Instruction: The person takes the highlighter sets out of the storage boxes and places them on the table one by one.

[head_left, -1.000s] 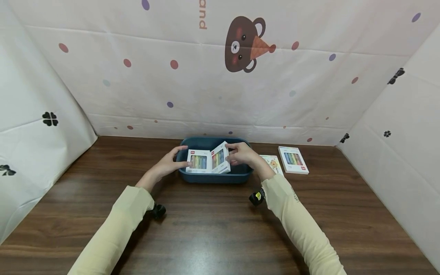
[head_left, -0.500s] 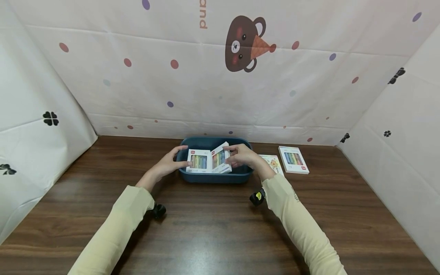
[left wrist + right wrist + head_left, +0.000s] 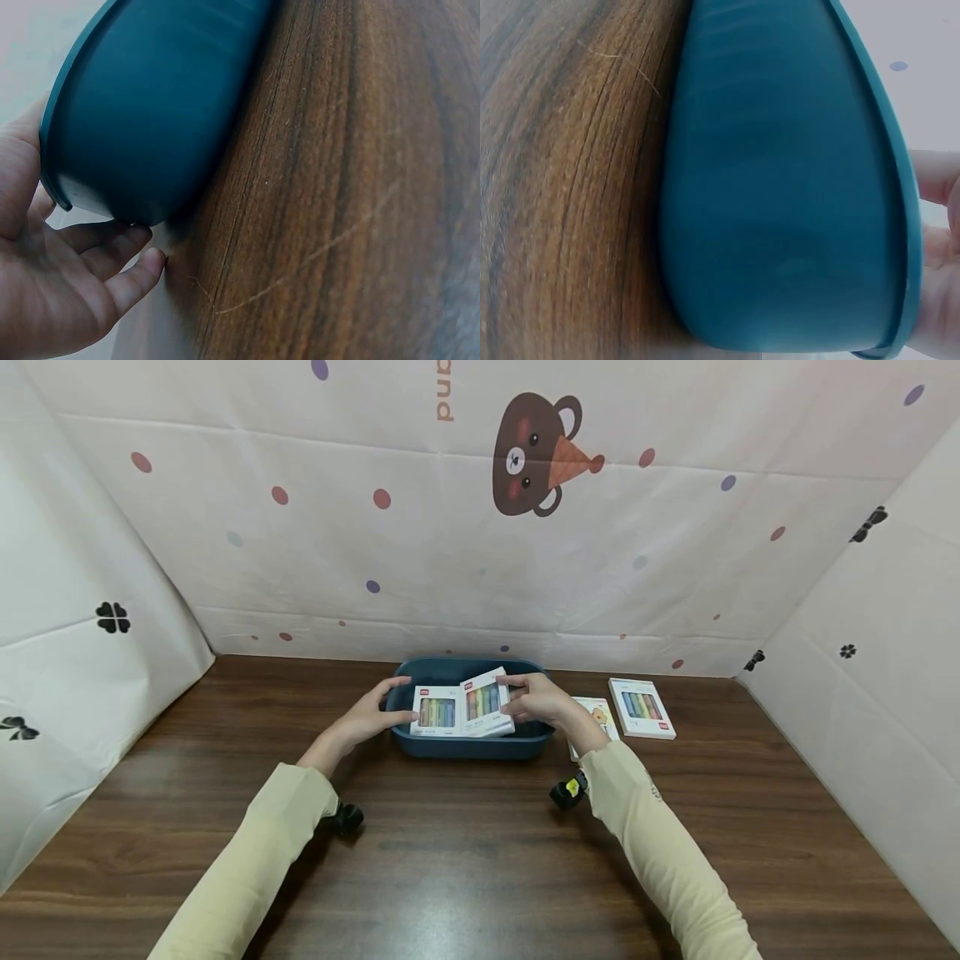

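Note:
A dark teal plastic bin [image 3: 472, 749] stands near the back edge of the table. My left hand [image 3: 365, 717] grips its left end; in the left wrist view the fingers [image 3: 124, 255] lie against the outer wall below the rim. One white crayon box [image 3: 437, 712] with a clear window sits tilted in the bin, close to the left thumb. My right hand [image 3: 542, 700] pinches a second crayon box [image 3: 484, 703] by its right side, leaning and overlapping the first. The bin's wall hides most of the right hand in the right wrist view.
Right of the bin lie a white crayon box [image 3: 642, 708], window up, and a white box with a cartoon picture [image 3: 600, 717], partly behind my right forearm. A printed white cloth [image 3: 337, 527] rises behind the wooden table [image 3: 450, 860].
My right hand has shifted slightly right with its crayon box, which now leans less steeply and overlaps the first box. The left hand stays on the bin's end.

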Demonstrator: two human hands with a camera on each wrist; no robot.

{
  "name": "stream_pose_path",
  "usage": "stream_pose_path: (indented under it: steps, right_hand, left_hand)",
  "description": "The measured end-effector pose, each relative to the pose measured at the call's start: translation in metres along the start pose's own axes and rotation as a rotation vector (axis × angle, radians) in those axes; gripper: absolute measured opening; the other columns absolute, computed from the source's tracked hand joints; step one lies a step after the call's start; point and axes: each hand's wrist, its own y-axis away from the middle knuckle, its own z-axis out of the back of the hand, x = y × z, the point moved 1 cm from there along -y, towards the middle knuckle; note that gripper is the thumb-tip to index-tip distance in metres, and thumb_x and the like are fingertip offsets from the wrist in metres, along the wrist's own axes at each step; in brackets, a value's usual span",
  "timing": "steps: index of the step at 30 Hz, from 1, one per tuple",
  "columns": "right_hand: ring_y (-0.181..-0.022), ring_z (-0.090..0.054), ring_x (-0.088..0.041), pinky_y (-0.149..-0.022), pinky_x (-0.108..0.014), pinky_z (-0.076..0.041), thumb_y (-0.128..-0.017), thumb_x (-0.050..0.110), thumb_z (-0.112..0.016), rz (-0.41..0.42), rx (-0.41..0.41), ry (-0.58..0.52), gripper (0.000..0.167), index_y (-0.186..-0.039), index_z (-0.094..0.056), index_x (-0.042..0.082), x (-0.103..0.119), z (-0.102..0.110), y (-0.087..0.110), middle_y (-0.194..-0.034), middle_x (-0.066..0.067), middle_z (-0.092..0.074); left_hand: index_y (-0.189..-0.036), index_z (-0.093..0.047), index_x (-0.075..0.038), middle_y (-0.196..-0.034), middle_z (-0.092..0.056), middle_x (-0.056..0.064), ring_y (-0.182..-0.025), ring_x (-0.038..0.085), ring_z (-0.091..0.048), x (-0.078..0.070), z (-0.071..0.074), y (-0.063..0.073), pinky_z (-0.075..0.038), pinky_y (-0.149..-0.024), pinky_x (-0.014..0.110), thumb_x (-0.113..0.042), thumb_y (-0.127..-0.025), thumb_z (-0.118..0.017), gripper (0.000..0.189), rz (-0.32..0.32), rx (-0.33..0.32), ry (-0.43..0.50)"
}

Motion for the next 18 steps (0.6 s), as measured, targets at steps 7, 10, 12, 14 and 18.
stream_pose_path:
  steps: [7,10,12,14,18]
  right_hand:
    - [-0.083,-0.061,-0.015,-0.070,-0.026,-0.052,-0.083,-0.008,-0.057,-0.013,0.023,-0.116,0.063,-0.140,-0.033,0.005,0.0003,0.0023,0.0037,-0.115,-0.025,-0.054]
    - [-0.086,-0.060,-0.016,-0.072,-0.027,-0.052,-0.084,-0.008,-0.056,-0.023,0.021,-0.145,0.063,-0.141,-0.032,0.006,0.0016,0.0024,0.0063,-0.121,-0.026,-0.051]
    - [-0.089,-0.060,-0.017,-0.074,-0.027,-0.052,-0.084,-0.008,-0.055,-0.023,0.021,-0.156,0.063,-0.141,-0.031,0.006,0.0024,0.0030,0.0081,-0.124,-0.027,-0.049]
    - [-0.090,-0.060,-0.017,-0.074,-0.028,-0.052,-0.084,-0.008,-0.055,-0.020,0.023,-0.166,0.064,-0.141,-0.030,0.006,0.0026,0.0035,0.0091,-0.126,-0.027,-0.048]
    - [-0.089,-0.060,-0.017,-0.073,-0.026,-0.052,-0.084,-0.008,-0.055,-0.016,0.024,-0.193,0.063,-0.141,-0.031,0.006,0.0029,0.0045,0.0101,-0.128,-0.026,-0.047]
  left_hand:
    - [-0.142,-0.026,-0.018,-0.150,-0.012,0.016,-0.135,0.039,-0.011,0.0006,-0.0002,-0.0019,-0.019,-0.102,0.060,-0.029,-0.083,-0.066,0.072,0.015,-0.010,0.002]
    - [-0.142,-0.026,-0.018,-0.150,-0.013,0.016,-0.135,0.039,-0.011,0.0013,0.0000,-0.0021,-0.020,-0.102,0.060,-0.029,-0.083,-0.066,0.073,0.015,-0.009,0.001]
    - [-0.142,-0.026,-0.018,-0.150,-0.013,0.016,-0.135,0.039,-0.012,0.0011,0.0001,-0.0018,-0.020,-0.102,0.060,-0.030,-0.083,-0.066,0.073,0.013,-0.008,0.002]
    - [-0.142,-0.026,-0.018,-0.150,-0.013,0.016,-0.134,0.040,-0.013,0.0009,0.0002,-0.0015,-0.020,-0.101,0.060,-0.030,-0.083,-0.066,0.073,0.010,-0.007,0.003]
    - [-0.142,-0.026,-0.018,-0.149,-0.014,0.017,-0.134,0.040,-0.013,0.0004,0.0006,-0.0010,-0.021,-0.101,0.061,-0.030,-0.083,-0.066,0.072,0.007,-0.004,0.006]
